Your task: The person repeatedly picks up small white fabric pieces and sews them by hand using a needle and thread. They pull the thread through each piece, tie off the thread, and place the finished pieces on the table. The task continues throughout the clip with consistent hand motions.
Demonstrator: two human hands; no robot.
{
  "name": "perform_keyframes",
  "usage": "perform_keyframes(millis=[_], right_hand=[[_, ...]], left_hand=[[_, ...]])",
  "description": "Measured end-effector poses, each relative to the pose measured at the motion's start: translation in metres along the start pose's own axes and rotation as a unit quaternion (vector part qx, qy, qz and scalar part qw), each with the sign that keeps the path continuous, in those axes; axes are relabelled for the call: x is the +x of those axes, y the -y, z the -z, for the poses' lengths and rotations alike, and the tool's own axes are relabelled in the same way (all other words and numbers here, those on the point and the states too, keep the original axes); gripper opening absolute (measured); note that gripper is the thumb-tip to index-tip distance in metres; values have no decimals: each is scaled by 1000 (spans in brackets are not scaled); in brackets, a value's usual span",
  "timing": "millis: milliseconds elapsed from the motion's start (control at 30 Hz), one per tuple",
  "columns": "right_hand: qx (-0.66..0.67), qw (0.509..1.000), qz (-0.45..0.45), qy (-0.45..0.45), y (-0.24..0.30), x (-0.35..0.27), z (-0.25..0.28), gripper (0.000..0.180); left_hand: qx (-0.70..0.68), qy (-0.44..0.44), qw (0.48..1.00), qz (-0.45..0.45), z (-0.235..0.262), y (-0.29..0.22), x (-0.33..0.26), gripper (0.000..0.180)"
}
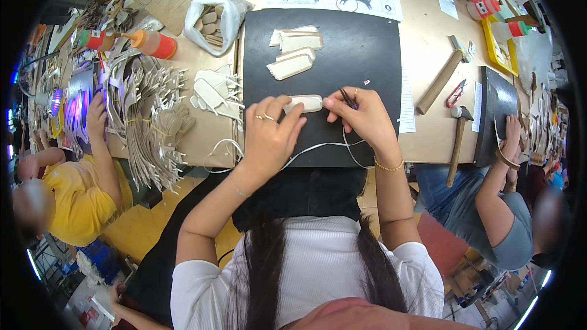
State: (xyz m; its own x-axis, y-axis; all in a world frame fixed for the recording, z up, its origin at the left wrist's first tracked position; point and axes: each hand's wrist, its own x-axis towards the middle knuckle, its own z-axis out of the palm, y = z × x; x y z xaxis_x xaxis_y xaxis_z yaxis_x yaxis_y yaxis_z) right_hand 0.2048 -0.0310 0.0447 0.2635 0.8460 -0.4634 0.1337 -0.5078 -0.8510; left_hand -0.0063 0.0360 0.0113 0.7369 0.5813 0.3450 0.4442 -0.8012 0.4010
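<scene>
On the black mat [321, 36] lies a small, rounded, cream leather-like piece [310, 103]. My left hand [272, 125] grips its left end, fingertips bent over it. At its right end, my right hand [364, 113] has thumb and forefinger close together, with a dark, slim, pointed tool like tweezers [348, 98] held among the fingers. Whether the right fingertips also pinch the piece is hard to make out. Farther up the mat rest several flat cream pieces [293, 63] in two overlapping groups. A thin pale cord [315, 146] runs across the mat below my hands.
Left of the mat are cream tabs [217, 91], bundled straps [147, 119], an orange-capped bottle [153, 44] and a bag of pieces [211, 24]. To the right are hammers [441, 79], red snips [456, 93] and a yellow tray [499, 46]. Co-workers sit on both sides.
</scene>
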Motion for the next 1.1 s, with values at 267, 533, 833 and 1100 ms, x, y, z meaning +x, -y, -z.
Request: perform_keyframes(millis=[267, 533, 833, 1100], right_hand=[[-134, 986, 53, 79, 18, 39, -19, 27], [-222, 971, 57, 67, 18, 50, -31, 28], [-263, 959, 96, 39, 13, 49, -33, 30], [-241, 969, 48, -15, 1, 28, -1, 34]], left_hand=[[41, 56, 998, 2, -5, -11, -27, 54], [74, 64, 995, 17, -5, -11, -29, 54], [51, 71, 996, 27, 0, -7, -24, 54], [42, 107, 993, -4, 10, -8, -9, 52]])
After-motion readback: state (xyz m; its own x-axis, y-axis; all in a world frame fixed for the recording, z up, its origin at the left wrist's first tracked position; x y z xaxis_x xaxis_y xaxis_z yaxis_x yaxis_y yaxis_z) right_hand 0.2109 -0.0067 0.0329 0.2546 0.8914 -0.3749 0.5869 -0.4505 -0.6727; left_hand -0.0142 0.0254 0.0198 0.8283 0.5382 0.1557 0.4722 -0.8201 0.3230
